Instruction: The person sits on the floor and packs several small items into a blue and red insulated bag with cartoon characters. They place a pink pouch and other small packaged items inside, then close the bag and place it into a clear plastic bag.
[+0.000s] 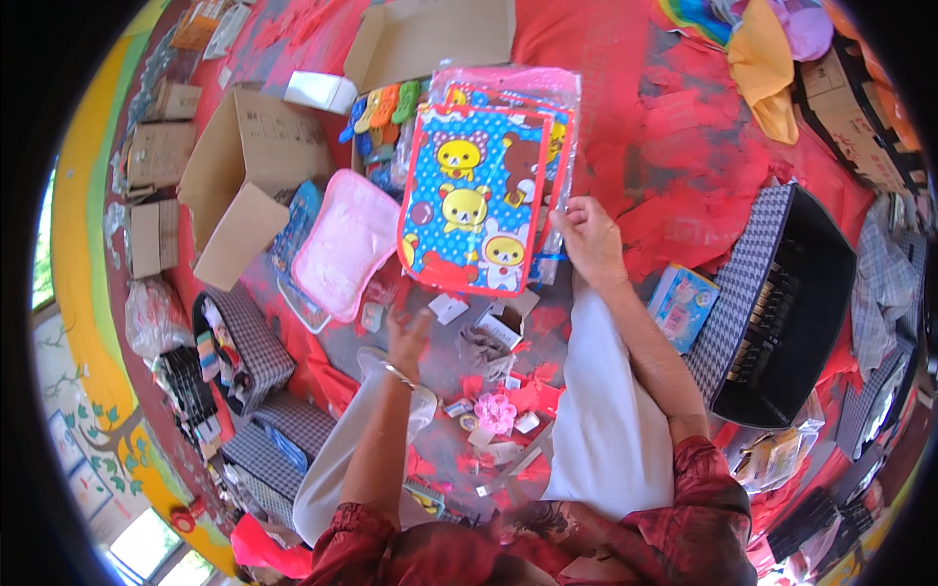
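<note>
A flat blue rectangle (467,210) with red edging and cartoon bears lies over a stack of similar pieces in clear plastic sleeves (570,127). My right hand (592,239) pinches the right edge of a clear plastic sleeve, thumb and fingers together. Below the stack's lower left corner is my left hand (408,342), fingers apart and holding nothing. Close to it lies a pink rounded pad (344,244) with a pale edge. A small white box (501,325) and a pink flower (495,413) sit on the floor between my legs.
An open cardboard box (259,146) stands at the left, with colourful plastic items (386,105) beside it. On the right, a houndstooth case (772,303) stands on its side near a blue packet (682,305). Several patterned boxes (249,342) crowd the lower left.
</note>
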`<move>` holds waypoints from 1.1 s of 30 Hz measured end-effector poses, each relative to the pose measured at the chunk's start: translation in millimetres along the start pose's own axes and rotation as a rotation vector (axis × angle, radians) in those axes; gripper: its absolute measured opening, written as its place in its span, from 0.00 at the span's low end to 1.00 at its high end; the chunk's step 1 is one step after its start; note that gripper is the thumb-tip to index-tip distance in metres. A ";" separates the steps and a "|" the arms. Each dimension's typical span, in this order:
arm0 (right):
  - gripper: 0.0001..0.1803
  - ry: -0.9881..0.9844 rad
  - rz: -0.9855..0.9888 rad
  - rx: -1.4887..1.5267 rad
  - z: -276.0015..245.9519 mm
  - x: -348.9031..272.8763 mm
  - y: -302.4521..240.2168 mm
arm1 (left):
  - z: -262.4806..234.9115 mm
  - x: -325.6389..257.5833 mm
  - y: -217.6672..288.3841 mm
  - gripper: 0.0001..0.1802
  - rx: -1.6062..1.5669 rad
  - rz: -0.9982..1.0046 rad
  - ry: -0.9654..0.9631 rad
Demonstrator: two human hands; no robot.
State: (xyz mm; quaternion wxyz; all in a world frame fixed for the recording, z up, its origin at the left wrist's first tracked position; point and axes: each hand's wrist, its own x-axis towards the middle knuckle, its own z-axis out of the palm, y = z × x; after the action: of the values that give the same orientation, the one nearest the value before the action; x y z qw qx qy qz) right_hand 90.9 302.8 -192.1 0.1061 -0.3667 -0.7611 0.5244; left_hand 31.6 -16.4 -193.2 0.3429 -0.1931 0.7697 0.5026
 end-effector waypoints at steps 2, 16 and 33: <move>0.26 0.038 -0.038 -0.132 -0.7 10.6 -5.7 | -3.8 12.4 34.7 0.34 -0.369 -0.158 -0.152; 0.36 0.069 -0.363 -0.253 30.4 138.2 -32.7 | 83.7 32.3 68.7 0.14 -0.360 -0.169 -0.253; 0.41 -0.079 0.058 -0.016 45.8 48.8 -22.3 | 52.0 73.9 106.8 0.26 0.043 0.195 -0.253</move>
State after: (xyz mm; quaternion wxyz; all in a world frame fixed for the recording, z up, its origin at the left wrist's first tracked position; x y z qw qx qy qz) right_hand 21.3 298.5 -203.0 0.0577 -0.3683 -0.7581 0.5351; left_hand -70.6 79.1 -191.5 0.3908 -0.0453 0.7459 0.5374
